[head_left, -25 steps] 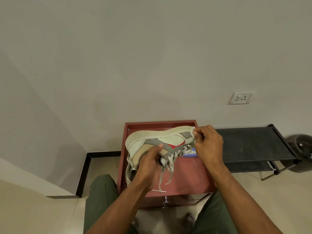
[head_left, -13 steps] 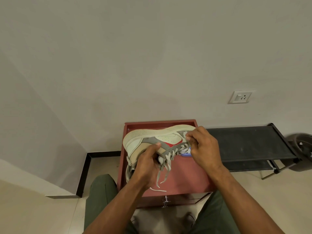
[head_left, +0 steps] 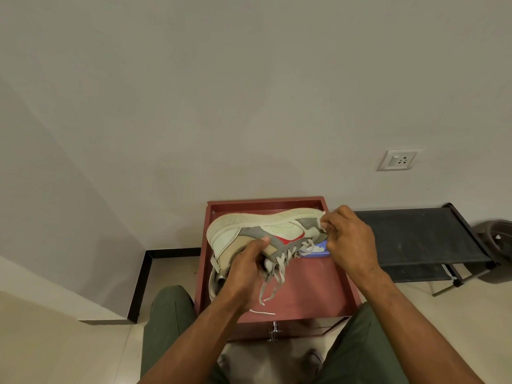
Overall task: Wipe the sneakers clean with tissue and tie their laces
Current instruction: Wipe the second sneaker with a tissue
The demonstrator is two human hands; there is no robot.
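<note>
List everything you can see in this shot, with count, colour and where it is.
cream, grey and red sneaker: one, held sole-up over the cabinet
second sneaker: one, pale, mostly hidden under the first
white tissue: one, at the held sneaker's toe
blue tissue pack: one, on the cabinet top
red-brown cabinet: one, against the wall
black rack: one, right of cabinet
white wall socket: one
left hand: grips the held sneaker
right hand: pinches the tissue

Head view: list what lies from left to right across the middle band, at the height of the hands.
black skirting corner → sneaker held in left hand → right hand → black rack → dark round bin
</note>
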